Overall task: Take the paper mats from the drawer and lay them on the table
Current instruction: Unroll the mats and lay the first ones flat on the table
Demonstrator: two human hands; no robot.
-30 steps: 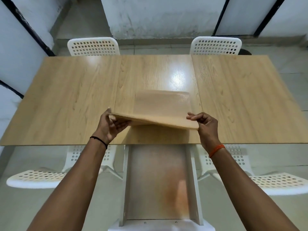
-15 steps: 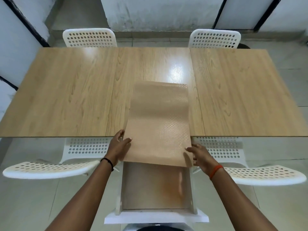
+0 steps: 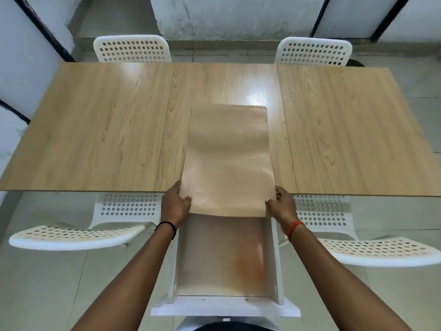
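Wooden table [image 3: 100,130], white chairs [image 3: 132,50] around, both hands' fingers [image 3: 185,199] pinching paper mat [image 3: 229,163] corners

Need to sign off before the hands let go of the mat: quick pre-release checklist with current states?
1. Both hands on the mat: left hand and right hand pinch the near corners of the paper mat. Ok.
2. Mat fully on the table: its near edge overhangs the table edge, above the open drawer. Not ok.
3. Mat flat: a ripple runs across its middle. Not ok.
4. Mat square to the table: roughly aligned with the centre panel. Ok.
5. More mats left in the drawer: a tan sheet or liner shows at the bottom. Cannot tell.
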